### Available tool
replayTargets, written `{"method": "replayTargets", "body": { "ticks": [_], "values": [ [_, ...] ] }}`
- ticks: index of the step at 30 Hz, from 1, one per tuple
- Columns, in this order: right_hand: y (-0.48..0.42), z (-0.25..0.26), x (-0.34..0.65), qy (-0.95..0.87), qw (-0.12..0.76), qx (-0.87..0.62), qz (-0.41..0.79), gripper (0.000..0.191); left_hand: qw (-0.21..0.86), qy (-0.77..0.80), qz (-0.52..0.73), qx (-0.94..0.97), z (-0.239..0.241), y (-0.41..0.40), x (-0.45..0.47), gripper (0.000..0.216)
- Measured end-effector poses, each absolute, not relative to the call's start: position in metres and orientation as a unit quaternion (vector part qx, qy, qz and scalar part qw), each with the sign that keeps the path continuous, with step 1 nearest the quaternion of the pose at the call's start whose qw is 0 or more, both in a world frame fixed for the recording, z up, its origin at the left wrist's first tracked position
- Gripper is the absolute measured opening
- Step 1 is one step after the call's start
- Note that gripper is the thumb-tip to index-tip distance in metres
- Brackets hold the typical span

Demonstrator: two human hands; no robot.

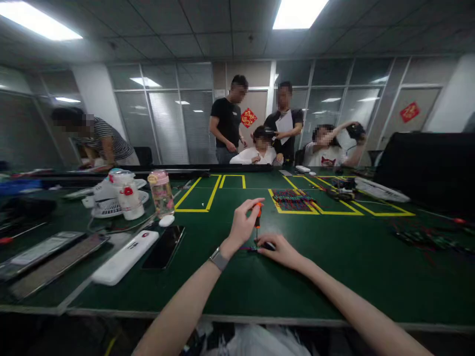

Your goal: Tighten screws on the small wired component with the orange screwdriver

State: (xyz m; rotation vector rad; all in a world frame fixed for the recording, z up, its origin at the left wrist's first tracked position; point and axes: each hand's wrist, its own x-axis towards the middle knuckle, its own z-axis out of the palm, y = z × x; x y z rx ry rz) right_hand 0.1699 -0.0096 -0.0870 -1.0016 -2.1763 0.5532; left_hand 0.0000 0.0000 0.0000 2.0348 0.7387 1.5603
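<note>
My left hand is closed round the handle of a screwdriver, which is orange and black. The screwdriver stands upright, its thin shaft pointing down at a small wired part on the green table. My right hand rests low on the table, its fingertips pinching that part from the right. A small black piece shows at the right fingers; whether it belongs to the part I cannot tell. The exact contact of the screwdriver tip is too small to make out.
A black phone, a white power bank and two bottles stand or lie to the left. Yellow tape frames the wired parts farther back. More wired pieces lie at right. Several people are beyond the table.
</note>
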Motion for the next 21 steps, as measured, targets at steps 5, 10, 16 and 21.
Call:
{"method": "replayTargets", "body": {
  "ticks": [5,10,16,21],
  "values": [
    [-0.0094,-0.0854,0.1677,-0.831,0.347,-0.382,0.209,0.013,0.171,0.294,0.587,0.735,0.0011,-0.0032,0.0015,0.018],
    [-0.0113,-0.0827,0.1676,-0.829,0.35,-0.382,0.212,0.013,0.145,0.308,0.598,0.725,0.0021,-0.0054,0.0006,0.018],
    [-0.0129,-0.0793,0.167,-0.829,0.344,-0.386,0.213,0.013,0.203,0.271,0.582,0.739,0.0022,-0.0043,0.0009,0.028],
    [-0.0125,-0.0796,0.1666,-0.829,0.347,-0.383,0.211,0.013,0.19,0.285,0.577,0.741,0.0006,-0.0021,0.001,0.025]
  ]
}}
